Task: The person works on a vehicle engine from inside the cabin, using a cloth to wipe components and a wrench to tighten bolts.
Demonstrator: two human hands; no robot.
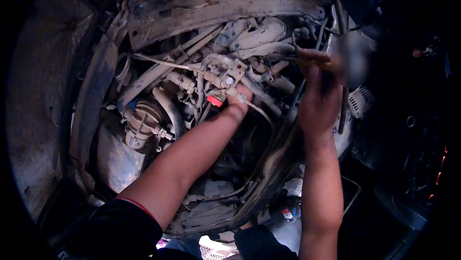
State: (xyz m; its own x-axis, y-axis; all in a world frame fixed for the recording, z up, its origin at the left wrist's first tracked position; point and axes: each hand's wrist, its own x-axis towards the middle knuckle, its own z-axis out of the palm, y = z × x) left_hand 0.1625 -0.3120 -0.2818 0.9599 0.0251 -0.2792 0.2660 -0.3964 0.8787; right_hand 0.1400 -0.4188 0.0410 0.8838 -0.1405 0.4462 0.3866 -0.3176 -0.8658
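Observation:
My left hand (240,96) reaches into a dusty engine bay, beneath a bracketed fitting (225,75) with thin pipes attached, beside a small red part (214,100); its fingers are hidden. My right hand (319,101) is raised at the right side of the bay, its upper fingers at a yellow-and-brown object (314,62) that I cannot make out clearly. A blurred patch just beside it hides detail, so its grip is unclear.
A grimy metal crossmember (225,5) spans the top. A large panel (41,92) bounds the left. A ribbed cylindrical housing (144,121), hoses (165,106) and a rusty reservoir (117,166) crowd the left side. Dark bodywork (403,217) lies at the right.

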